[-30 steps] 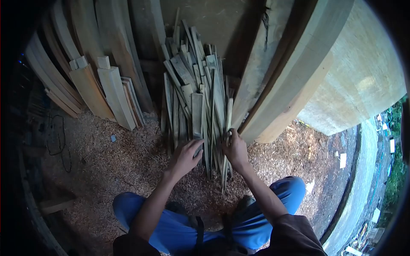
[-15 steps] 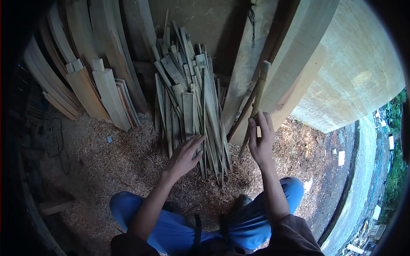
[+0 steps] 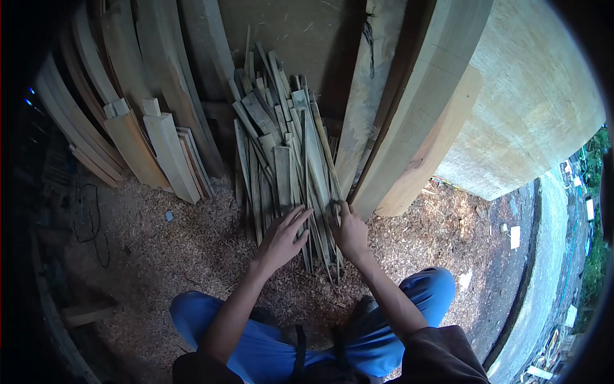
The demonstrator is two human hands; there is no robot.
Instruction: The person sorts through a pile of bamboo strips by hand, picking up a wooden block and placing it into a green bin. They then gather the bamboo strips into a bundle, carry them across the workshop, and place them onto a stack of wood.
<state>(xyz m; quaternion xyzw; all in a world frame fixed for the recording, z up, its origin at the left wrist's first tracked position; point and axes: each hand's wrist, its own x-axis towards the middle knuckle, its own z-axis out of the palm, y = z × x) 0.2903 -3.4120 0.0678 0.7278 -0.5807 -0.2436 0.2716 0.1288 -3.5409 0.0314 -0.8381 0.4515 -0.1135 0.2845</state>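
A bundle of thin wooden strips (image 3: pixel 282 173) stands leaning at the middle, upper ends fanned against a dark panel. My left hand (image 3: pixel 281 238) is at the front of the bundle, fingers spread over the lower strips and gripping nothing. At the right side of the bundle, my right hand (image 3: pixel 350 233) is closed around a long thin wooden stick (image 3: pixel 325 141), which leans along the other strips. Its lower end is hidden by the hand.
Tall boards (image 3: pixel 160 70) lean at the left, with shorter blocks (image 3: pixel 171 153) before them. Wide planks (image 3: pixel 422 109) and a plywood sheet (image 3: pixel 524 109) lean at the right. Wood shavings (image 3: pixel 211 249) cover the ground. A concrete edge (image 3: pixel 531 269) runs along the right.
My right hand has moved left and down, bringing the stick from out in front of the right planks to the right side of the bundle. My left hand has shifted slightly.
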